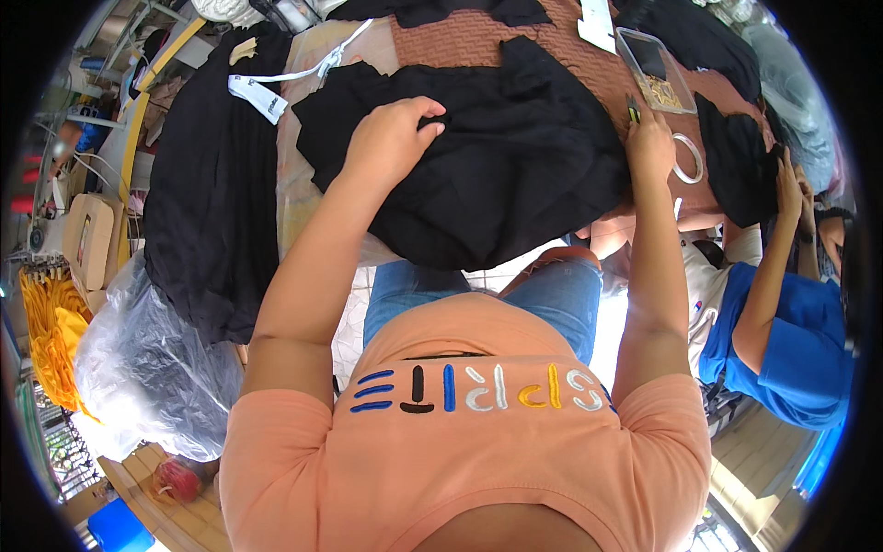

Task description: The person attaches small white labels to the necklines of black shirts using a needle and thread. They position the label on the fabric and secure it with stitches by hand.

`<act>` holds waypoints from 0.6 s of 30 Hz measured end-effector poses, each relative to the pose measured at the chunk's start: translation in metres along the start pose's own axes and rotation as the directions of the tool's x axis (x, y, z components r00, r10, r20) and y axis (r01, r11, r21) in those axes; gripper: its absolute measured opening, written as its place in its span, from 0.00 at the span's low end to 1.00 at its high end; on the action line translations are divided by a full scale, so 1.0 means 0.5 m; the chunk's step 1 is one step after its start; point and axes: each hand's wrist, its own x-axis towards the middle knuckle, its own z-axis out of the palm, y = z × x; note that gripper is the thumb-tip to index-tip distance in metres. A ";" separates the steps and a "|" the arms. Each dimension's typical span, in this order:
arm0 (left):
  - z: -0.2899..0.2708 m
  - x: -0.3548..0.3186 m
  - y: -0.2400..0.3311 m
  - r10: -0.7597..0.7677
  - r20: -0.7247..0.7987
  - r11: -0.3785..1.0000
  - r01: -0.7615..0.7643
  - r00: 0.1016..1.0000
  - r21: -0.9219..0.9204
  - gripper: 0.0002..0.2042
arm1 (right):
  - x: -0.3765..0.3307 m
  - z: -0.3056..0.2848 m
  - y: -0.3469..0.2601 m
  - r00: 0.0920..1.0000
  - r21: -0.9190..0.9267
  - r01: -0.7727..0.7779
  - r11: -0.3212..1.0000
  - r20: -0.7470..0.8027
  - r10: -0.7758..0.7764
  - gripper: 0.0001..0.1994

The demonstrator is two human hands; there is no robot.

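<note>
A black cloth garment (pixel 497 175) lies spread over the table edge in front of me and hangs toward my lap. My left hand (pixel 391 138) rests on its left part, fingers curled and closed on a fold of the fabric near the thumb. At the garment's right edge is my right hand (pixel 650 147), closed around small thread snips (pixel 634 110) with yellow and dark parts. Their tips point away from me. Most of the snips is hidden by the fingers.
A roll of white tape (pixel 688 158) and a clear plastic box (pixel 658 74) with small brass-coloured pieces lie right. More black cloth (pixel 216 184) hangs at left, with a white tag (pixel 259 97) on it. A co-worker in a blue shirt (pixel 800 331) handles black cloth at right.
</note>
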 end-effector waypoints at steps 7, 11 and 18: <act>0.030 0.037 -0.067 -0.091 0.260 0.988 0.119 0.961 -0.094 0.13 | 0.037 -0.028 0.020 0.982 0.161 -0.131 0.978 0.155 0.106 0.13; -0.031 0.025 -0.028 -0.063 0.374 0.768 0.285 0.925 -0.573 0.14 | 0.005 -0.093 -0.026 0.943 0.888 -0.326 0.323 0.280 0.182 0.10; -0.043 -0.037 0.018 -0.037 0.497 0.491 0.449 0.867 -0.746 0.14 | -0.112 -0.223 -0.225 0.775 0.748 -0.617 -0.242 0.525 -0.352 0.14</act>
